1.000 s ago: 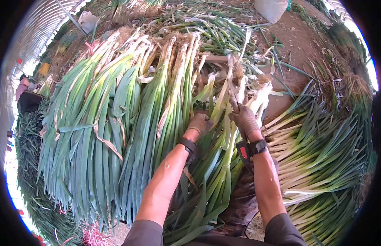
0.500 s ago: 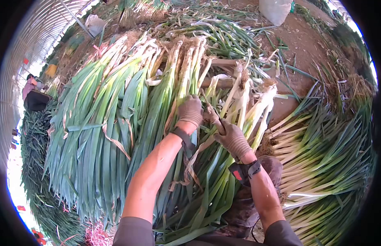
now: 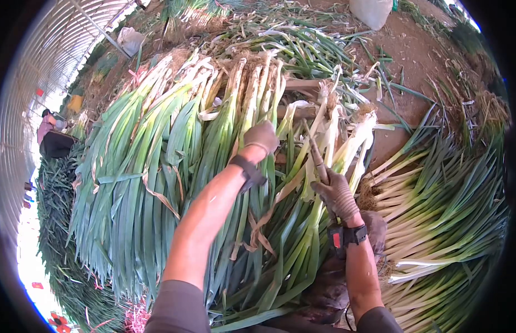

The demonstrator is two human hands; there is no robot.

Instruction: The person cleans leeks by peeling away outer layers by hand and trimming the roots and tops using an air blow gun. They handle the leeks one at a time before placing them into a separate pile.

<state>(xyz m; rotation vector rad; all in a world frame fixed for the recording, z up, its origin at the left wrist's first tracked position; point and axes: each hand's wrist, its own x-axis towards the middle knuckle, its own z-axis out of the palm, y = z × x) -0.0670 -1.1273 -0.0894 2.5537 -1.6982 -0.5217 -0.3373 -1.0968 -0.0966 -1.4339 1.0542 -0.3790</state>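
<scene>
My left hand (image 3: 260, 137), in a dirty glove, is closed at the white-green stems of the leeks (image 3: 230, 105) in the middle of the pile; whether it grips one is hidden. My right hand (image 3: 336, 193), also gloved, is wrapped round the handle of a knife (image 3: 314, 145), its narrow blade pointing up and away. Just beyond the knife, thick white leeks (image 3: 355, 139) lie with their roots facing away from me. Long green leaves spread towards me beneath my forearms.
Smaller leeks (image 3: 419, 216) are heaped at the right. Loose trimmed leaves (image 3: 308, 53) litter the far ground near a white sack (image 3: 372, 12). Another person (image 3: 51, 133) is at the far left, beside dark green leaves (image 3: 63, 222). A pale bag (image 3: 130, 40) stands behind.
My hands have moved apart. The right hand and knife have shifted right and towards me, with the blade now more upright, while my left hand has risen slightly.
</scene>
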